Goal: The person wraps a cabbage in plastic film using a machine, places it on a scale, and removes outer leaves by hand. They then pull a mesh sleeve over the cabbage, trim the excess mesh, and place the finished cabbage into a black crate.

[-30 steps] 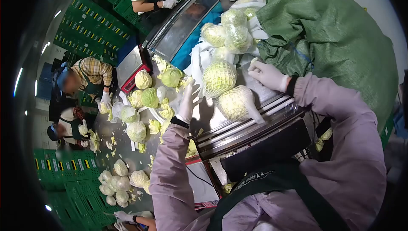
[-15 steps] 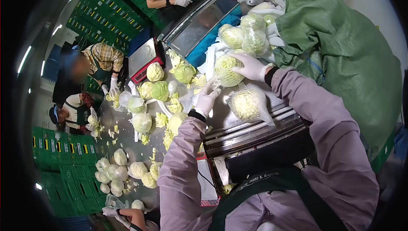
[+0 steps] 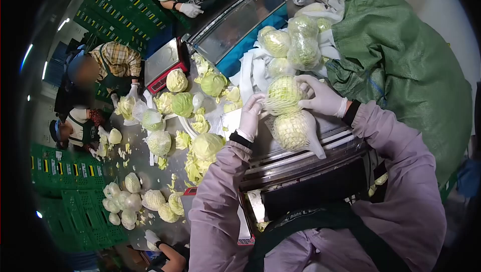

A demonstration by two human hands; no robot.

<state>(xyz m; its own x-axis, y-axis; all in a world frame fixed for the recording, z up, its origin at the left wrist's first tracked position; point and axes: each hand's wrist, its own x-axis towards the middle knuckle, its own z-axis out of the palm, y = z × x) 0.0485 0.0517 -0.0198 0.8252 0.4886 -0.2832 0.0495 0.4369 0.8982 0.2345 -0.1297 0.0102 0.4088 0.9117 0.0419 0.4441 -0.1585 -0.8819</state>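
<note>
A pale green cabbage (image 3: 284, 91) in a stretchy white foam net sits between my two gloved hands, above the metal surface in front of me. My left hand (image 3: 250, 115) pinches the net at the cabbage's left side. On the other side, my right hand (image 3: 320, 95) has its fingers bent against the cabbage and its net. Just below, nearer my body, lies a second netted cabbage (image 3: 290, 132), its loose net end trailing right. The two cabbages touch or overlap. Beyond my hands are plastic-wrapped cabbages (image 3: 303, 44) and white foam nets (image 3: 246, 74).
Trimmed cabbages (image 3: 182, 104) and loose leaves cover the table to the left. Beyond them stand a red-edged scale (image 3: 163, 64) and a wrapping machine (image 3: 239, 31). A large green sack (image 3: 406, 66) borders the right. Co-workers handle cabbages at left, near green crates (image 3: 75, 169).
My right hand has shifted right and down with the held cabbage, which now sits close against the second one. My left fingers have moved up to the net's edge. The view has tilted slightly.
</note>
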